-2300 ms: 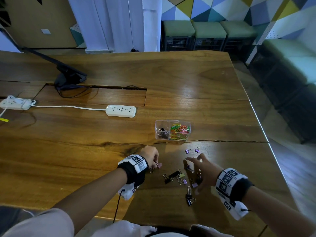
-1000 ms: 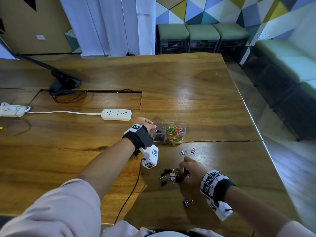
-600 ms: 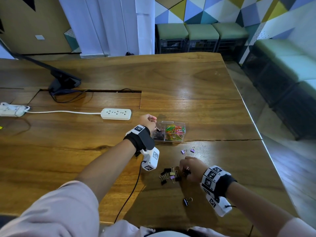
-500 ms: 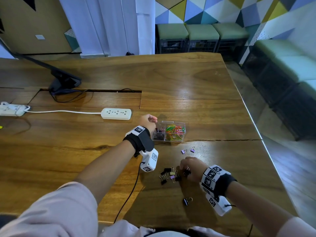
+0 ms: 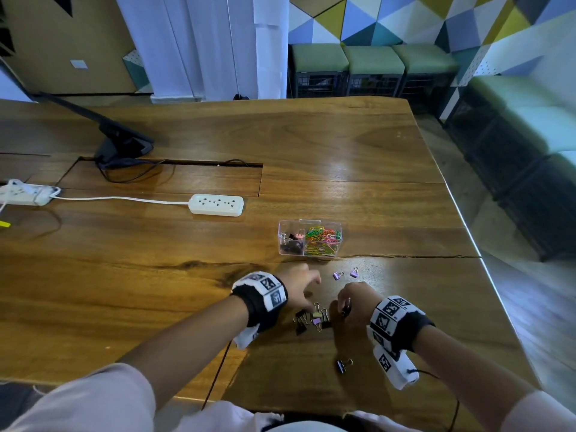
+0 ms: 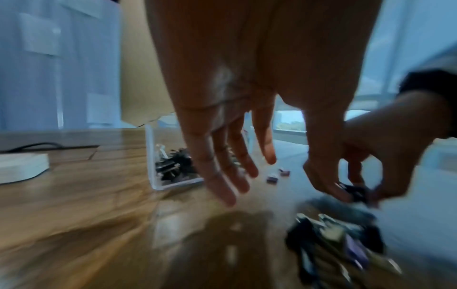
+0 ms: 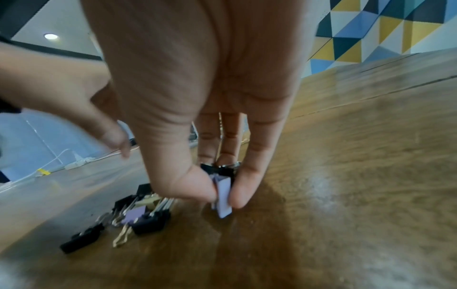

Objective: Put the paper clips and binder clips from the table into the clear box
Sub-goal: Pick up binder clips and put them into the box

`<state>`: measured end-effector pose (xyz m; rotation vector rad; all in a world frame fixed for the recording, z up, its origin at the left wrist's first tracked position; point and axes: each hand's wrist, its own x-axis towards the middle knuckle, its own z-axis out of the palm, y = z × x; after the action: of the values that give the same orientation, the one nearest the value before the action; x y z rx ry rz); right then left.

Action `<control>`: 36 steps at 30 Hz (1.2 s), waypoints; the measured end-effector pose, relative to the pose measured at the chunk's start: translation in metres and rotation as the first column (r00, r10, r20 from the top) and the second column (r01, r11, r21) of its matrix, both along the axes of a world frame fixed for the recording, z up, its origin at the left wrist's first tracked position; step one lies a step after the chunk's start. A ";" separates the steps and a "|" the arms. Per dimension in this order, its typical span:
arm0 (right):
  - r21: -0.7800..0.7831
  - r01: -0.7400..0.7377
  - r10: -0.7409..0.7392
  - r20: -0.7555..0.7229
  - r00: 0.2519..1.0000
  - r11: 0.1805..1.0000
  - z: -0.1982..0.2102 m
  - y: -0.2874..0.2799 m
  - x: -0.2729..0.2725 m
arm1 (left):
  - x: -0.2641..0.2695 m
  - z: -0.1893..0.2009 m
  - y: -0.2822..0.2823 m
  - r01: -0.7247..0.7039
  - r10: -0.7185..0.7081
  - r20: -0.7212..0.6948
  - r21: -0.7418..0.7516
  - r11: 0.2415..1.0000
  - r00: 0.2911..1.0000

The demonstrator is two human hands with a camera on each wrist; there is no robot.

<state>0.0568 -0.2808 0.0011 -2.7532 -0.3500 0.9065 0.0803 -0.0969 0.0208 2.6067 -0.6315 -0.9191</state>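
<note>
Wooden table [image 5: 131, 285] is strewn with binder clips [image 5: 313, 319] just short of the clear box [image 5: 310, 240], already part filled. Several clips (a lilac one [image 7: 223, 195] foremost) are pinched by the right hand [image 5: 355, 302]; the left hand [image 5: 299, 289] hovers slack and empty. The bunch is best squeezed firmly before being lifted, lest one be dropped

A white power strip [image 5: 216, 205] lies at centre left, a black monitor stand [image 5: 124, 147] stands upper left, green stools [image 5: 372, 59] at top.
</note>
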 end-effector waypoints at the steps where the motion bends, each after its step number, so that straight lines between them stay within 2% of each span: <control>1: 0.010 0.001 -0.001 0.008 1.000 1.000 0.003 -0.001 0.002 | -0.007 -0.006 -0.003 0.022 -0.020 -0.031 0.061 0.998 0.999; 3: 0.022 -0.018 0.017 0.042 0.999 1.000 0.010 -0.002 0.005 | -0.019 -0.016 -0.008 0.016 -0.007 -0.062 0.141 0.990 0.998; 5: 0.025 -0.011 0.010 0.065 0.998 1.000 0.016 -0.003 0.010 | -0.030 -0.021 -0.013 0.024 -0.017 -0.036 0.192 0.981 0.999; 9: 0.082 0.073 -0.078 0.057 0.995 0.994 0.022 -0.004 0.021 | -0.045 -0.027 -0.016 0.151 -0.169 0.048 0.258 0.954 0.984; 11: 0.134 0.114 -0.122 0.053 0.991 0.984 0.027 -0.004 0.025 | -0.051 -0.032 -0.012 0.253 -0.286 0.088 0.272 0.928 0.954; 14: 0.144 0.093 -0.109 0.104 0.989 0.985 0.037 -0.001 0.032 | -0.054 -0.037 -0.002 0.430 -0.483 0.142 0.292 0.854 0.864; 16: 0.156 0.086 -0.106 0.126 0.986 0.984 0.043 0.004 0.039 | -0.052 -0.034 0.002 0.489 -0.546 0.161 0.292 0.822 0.822; 20: 0.208 0.069 -0.106 0.175 0.979 0.976 0.061 0.018 0.055 | -0.050 -0.024 0.010 0.494 -0.540 0.168 0.248 0.833 0.825; 23: 0.259 0.061 -0.121 0.224 0.967 0.964 0.073 0.030 0.069 | -0.045 -0.030 0.015 0.486 -0.513 0.230 0.168 0.858 0.827; 26: 0.266 0.060 -0.130 0.252 0.959 0.962 0.080 0.043 0.081 | -0.039 -0.033 0.013 0.460 -0.479 0.231 0.134 0.878 0.847; 32: 0.294 0.071 -0.155 0.271 0.950 0.953 0.081 0.069 0.100 | -0.026 -0.030 0.004 0.404 -0.419 0.121 0.132 0.905 0.900; 36: 0.241 -0.006 -0.074 0.319 0.945 0.970 0.079 0.081 0.107 | -0.020 -0.028 0.008 0.294 -0.294 0.026 0.022 0.956 0.955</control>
<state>0.1637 -0.1999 0.0797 -2.6652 -0.4338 0.3652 0.0606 -0.0885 -0.0068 2.5894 -1.0460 -0.9745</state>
